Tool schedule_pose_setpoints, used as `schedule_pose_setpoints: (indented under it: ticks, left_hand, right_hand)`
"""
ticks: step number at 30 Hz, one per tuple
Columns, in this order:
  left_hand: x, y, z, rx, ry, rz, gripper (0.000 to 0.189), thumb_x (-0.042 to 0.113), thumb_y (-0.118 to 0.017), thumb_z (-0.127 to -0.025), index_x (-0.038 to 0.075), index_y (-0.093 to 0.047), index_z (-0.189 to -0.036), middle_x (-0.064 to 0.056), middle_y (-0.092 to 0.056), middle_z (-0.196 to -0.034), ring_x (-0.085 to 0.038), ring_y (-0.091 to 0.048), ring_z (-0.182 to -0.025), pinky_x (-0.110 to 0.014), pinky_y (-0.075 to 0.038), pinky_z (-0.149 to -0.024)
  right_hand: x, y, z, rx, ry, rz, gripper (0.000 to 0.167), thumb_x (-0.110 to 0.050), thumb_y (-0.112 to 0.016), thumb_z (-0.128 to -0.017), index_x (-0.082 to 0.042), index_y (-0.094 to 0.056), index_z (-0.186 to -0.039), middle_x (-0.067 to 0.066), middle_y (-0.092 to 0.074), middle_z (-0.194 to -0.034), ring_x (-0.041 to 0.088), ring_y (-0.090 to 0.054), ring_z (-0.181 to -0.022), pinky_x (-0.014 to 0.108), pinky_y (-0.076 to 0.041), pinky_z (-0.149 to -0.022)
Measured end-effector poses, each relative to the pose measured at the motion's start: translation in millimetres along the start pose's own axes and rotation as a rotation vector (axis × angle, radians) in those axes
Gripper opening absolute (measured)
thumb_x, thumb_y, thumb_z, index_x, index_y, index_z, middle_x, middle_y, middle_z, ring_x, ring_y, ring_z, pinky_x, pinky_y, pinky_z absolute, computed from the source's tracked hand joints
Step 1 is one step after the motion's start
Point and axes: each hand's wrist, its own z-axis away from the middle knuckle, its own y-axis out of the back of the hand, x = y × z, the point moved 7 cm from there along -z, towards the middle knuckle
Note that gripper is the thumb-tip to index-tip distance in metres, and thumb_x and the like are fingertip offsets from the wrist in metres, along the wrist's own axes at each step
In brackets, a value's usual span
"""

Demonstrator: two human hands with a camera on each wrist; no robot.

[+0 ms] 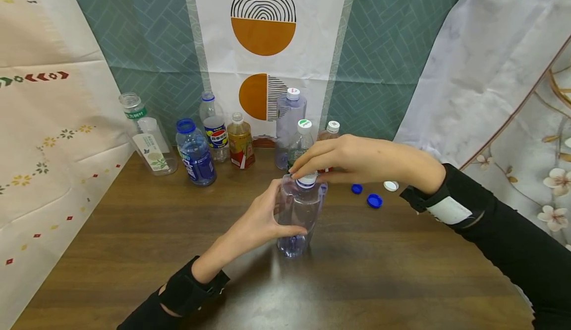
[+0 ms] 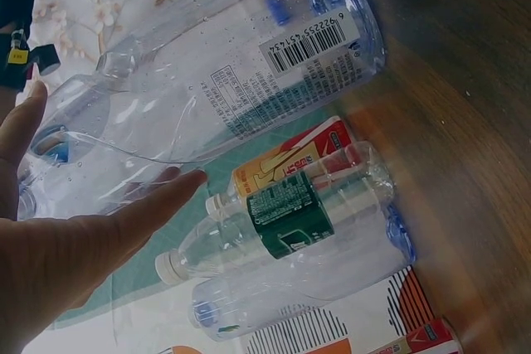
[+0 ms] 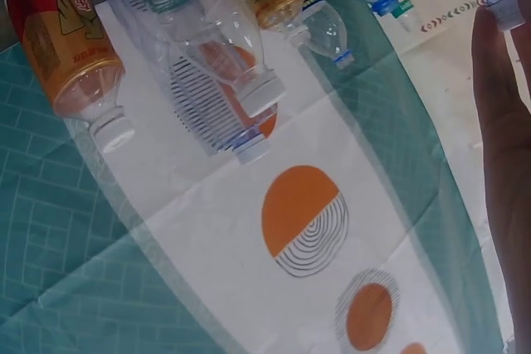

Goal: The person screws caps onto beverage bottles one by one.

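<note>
A large clear plastic bottle [image 1: 296,216] stands on the table, slightly tilted in the head view. My left hand [image 1: 264,215] holds its body, thumb on the near side and fingers on the far side. In the left wrist view the same bottle [image 2: 191,93] shows a barcode label and droplets inside. My right hand [image 1: 343,157] is over the neck, with its fingertips pinching the white cap [image 1: 307,180]. Part of the cap is hidden by the fingers. The right wrist view catches the right hand [image 3: 506,138] at its edge, fingertips at the bottle's neck.
Capless bottles stand at the back left: one with a green label [image 1: 151,144], a blue one [image 1: 196,154], a Pepsi bottle [image 1: 215,129] and an orange-labelled one [image 1: 241,141]. Capped bottles [image 1: 291,117] stand behind the hands. Blue caps [image 1: 374,201] and a white cap [image 1: 391,186] lie at right.
</note>
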Motion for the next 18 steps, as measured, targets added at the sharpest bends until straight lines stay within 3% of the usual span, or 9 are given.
schedule_pose_setpoints:
  ticks: [9,18]
  left_hand:
    - [-0.8,-1.4,-0.8,0.000,0.005,-0.006,0.093,0.020,-0.094,-0.074,0.013,-0.035,-0.145,-0.008,-0.055,-0.139,-0.026,-0.061,-0.122,-0.044,-0.053,-0.101]
    - [0.1,-0.6,-1.4,0.005,0.001,-0.003,0.093,0.018,-0.094,-0.073,0.013,-0.036,-0.145,-0.008,-0.055,-0.139,-0.026,-0.060,-0.124,-0.048,-0.053,-0.101]
  right_hand:
    - [2.7,-0.3,-4.3,0.075,-0.122,0.078,0.032,-0.019,-0.079,-0.089,-0.007,-0.072,-0.118,0.003,-0.069,-0.111,0.013,-0.062,-0.081,0.021,-0.056,-0.069]
    - [-0.1,-1.5,-8.4,0.126,-0.214,0.153,0.026,-0.022,-0.081,-0.088,-0.007,-0.073,-0.109,0.000,-0.067,-0.095,0.013,-0.058,-0.074,0.022,-0.054,-0.065]
